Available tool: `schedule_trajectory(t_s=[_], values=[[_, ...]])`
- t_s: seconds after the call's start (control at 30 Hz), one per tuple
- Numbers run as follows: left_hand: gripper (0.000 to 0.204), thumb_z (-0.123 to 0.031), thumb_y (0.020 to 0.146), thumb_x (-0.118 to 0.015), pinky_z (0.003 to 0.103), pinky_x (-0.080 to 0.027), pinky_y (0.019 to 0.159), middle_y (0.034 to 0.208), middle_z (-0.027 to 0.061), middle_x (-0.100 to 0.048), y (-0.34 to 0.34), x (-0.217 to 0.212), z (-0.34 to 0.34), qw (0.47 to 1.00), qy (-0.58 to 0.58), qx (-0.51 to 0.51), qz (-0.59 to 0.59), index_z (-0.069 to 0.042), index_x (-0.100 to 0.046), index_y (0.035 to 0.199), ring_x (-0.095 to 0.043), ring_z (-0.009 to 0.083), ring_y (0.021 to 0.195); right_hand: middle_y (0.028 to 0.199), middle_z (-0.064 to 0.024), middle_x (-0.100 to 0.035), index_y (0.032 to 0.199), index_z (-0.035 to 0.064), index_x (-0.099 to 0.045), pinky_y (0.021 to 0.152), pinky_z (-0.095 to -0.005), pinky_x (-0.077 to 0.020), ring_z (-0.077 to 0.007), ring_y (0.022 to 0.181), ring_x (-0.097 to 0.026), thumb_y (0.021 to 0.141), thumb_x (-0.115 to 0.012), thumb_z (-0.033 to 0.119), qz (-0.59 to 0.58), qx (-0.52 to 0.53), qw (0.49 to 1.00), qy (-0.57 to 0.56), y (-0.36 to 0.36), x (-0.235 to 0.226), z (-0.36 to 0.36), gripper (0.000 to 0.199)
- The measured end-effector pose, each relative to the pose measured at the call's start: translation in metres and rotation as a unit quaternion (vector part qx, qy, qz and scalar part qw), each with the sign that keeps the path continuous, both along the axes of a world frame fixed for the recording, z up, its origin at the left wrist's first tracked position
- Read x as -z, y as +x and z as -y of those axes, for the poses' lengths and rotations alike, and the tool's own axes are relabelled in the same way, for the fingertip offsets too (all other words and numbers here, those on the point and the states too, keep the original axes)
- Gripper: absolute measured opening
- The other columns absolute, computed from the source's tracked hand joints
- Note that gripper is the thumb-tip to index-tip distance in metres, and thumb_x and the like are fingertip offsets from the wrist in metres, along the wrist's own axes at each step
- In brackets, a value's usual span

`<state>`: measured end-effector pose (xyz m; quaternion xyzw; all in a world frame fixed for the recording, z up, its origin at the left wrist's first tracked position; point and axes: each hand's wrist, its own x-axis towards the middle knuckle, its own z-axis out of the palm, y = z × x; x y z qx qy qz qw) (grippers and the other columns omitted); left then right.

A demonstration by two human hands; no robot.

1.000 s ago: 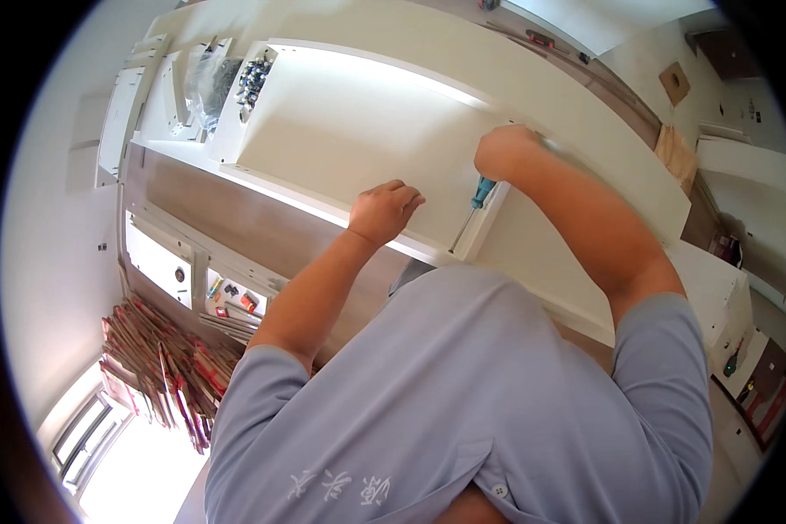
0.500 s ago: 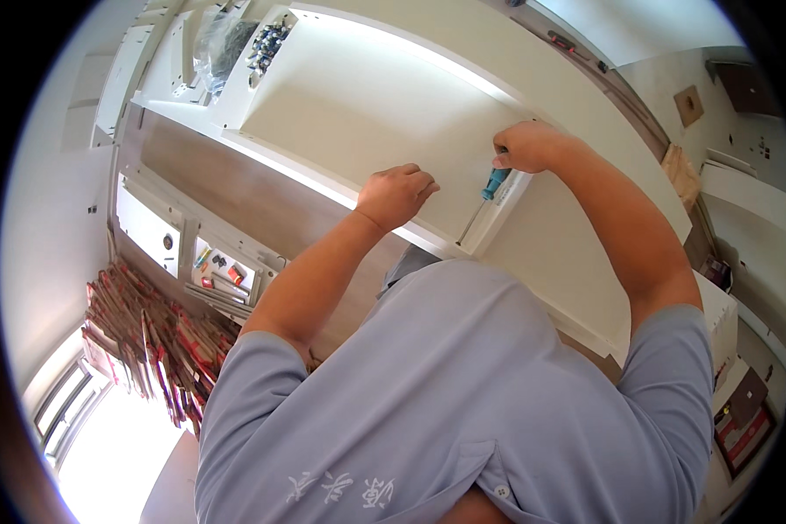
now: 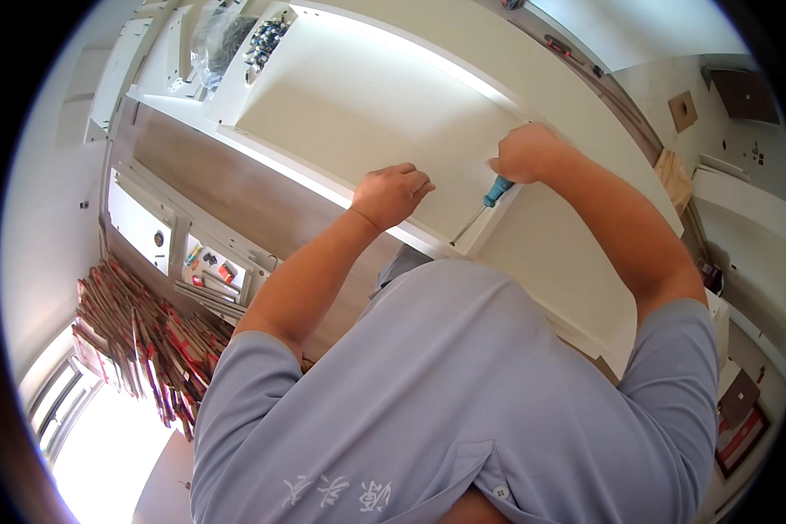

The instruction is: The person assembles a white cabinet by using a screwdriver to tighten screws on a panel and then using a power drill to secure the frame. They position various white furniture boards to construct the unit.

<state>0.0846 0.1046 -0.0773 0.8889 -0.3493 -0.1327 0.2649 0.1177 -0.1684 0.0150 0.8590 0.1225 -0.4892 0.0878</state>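
**Screwdriver at the corner of a white cabinet panel**

The right hand [image 3: 526, 153] is closed in a fist around the teal handle of a screwdriver [image 3: 485, 205], whose thin metal shaft slants down and to the left, its tip at the inner corner where the white panel [image 3: 358, 96] meets a raised white edge strip [image 3: 489, 229]. The left hand [image 3: 393, 192] lies knuckles up on the same panel, just beside the screwdriver's tip, fingers curled loosely and holding nothing that can be seen; it presses on the board near its near edge.

The panel is large, flat and brightly lit, running from the upper left towards the corner being worked. At its far end sits a clear bag of dark metal fittings [image 3: 262, 35]. Below the panel lies brown wooden floor [image 3: 227, 188], with more white furniture parts [image 3: 153, 223] lying on it and a pile of red-and-white flat pieces [image 3: 131, 336] further left. The person wears a light blue-grey shirt [image 3: 463, 402].
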Motion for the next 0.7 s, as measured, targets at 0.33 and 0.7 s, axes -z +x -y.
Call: schedule_trajectory(t_s=[0.33,0.7], values=[[0.019,-0.03,0.099,-0.068,0.04,-0.057,0.064,0.084,0.0008,-0.066,-0.002,0.006,-0.002,1.0,-0.018,0.002,0.025,-0.015,-0.072,0.089,-0.068,0.0241,0.075,0.088,-0.0124,-0.073,0.086,0.0078,-0.08,0.084,-0.0463,-0.0534,-0.033,0.096,-0.068,0.101,-0.053,0.049,0.173,-0.084,0.956,0.223,-0.031,0.081,0.023,0.052],[0.02,-0.03,0.099,-0.068,0.039,-0.057,0.064,0.084,0.0005,-0.066,-0.004,0.006,-0.002,0.999,-0.028,-0.004,0.036,-0.015,-0.072,0.088,-0.068,0.0239,0.076,0.089,-0.0154,-0.075,0.086,0.0054,-0.081,0.084,-0.0477,-0.056,-0.0345,0.093,-0.071,0.101,-0.049,0.06,0.129,0.013,0.985,0.11,-0.021,0.069,-0.011,0.065]])
